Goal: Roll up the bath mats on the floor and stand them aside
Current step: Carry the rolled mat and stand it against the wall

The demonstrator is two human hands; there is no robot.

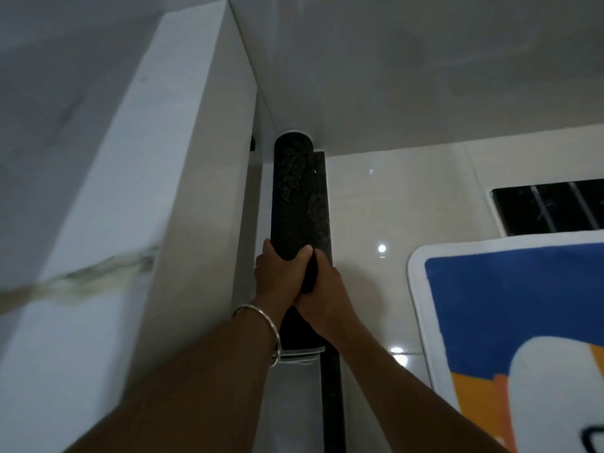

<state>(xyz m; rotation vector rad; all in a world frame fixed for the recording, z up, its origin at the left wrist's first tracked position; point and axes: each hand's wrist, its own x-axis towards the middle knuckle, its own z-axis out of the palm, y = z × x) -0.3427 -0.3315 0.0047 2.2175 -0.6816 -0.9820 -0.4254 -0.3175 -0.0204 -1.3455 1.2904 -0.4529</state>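
Up against the corner by the white wall (170, 197), the left hand (277, 276) and right hand (325, 297) both grip the rolled black mat (291, 207) near its upper end; settle its base squarely on the floor (402, 204), then release gently so it stands without unrolling.

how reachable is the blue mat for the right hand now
Likely yes once freed: the right hand grips the rolled black mat, but only bare floor separates it from the blue mat.
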